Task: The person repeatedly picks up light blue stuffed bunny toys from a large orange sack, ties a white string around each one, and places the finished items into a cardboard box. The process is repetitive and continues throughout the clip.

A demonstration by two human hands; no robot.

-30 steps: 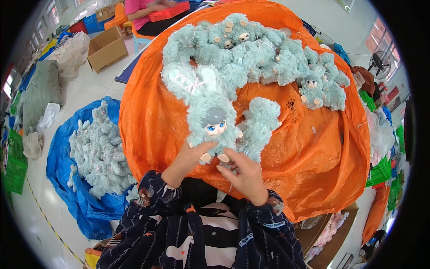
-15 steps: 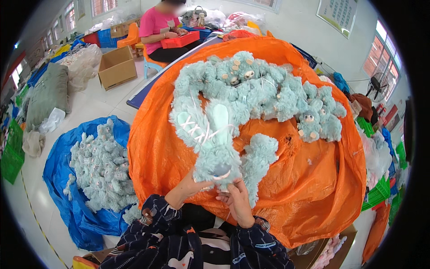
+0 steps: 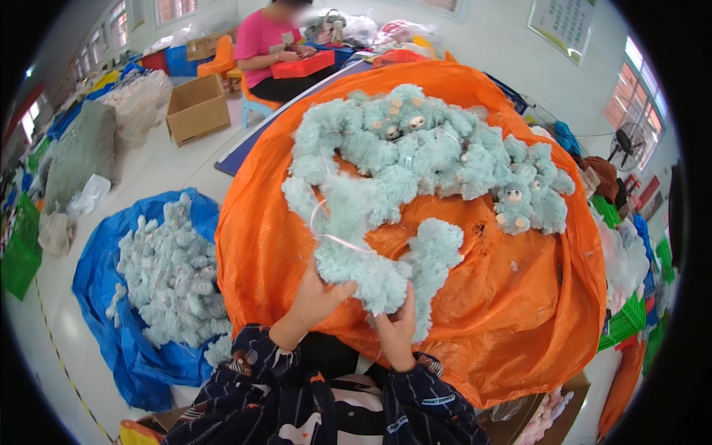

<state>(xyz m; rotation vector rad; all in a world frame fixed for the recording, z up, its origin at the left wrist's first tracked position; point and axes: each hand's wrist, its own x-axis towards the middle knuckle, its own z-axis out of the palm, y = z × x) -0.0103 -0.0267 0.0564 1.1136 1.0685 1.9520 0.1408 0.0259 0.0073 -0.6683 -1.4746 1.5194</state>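
Note:
Both my hands hold one pale teal plush toy (image 3: 354, 245) up in front of me; its back faces me and a thin white loop hangs across it. My left hand (image 3: 317, 302) grips its lower left side. My right hand (image 3: 398, 331) pinches its lower right part, beside a fluffy limb (image 3: 434, 256). Behind it a heap of the same teal plush toys (image 3: 437, 152) lies on a big orange sack (image 3: 519, 297).
A blue sheet (image 3: 111, 326) on the floor at my left carries another pile of teal plush toys (image 3: 172, 271). Further back stand a cardboard box (image 3: 196, 110), grey and white bags (image 3: 81, 152), and a seated person in a pink top (image 3: 273, 44). Green crates (image 3: 621, 319) stand right.
The plush toy has been turned over: a second ago its face looked at me, now its back does. My view has tilted up, showing more of the room behind.

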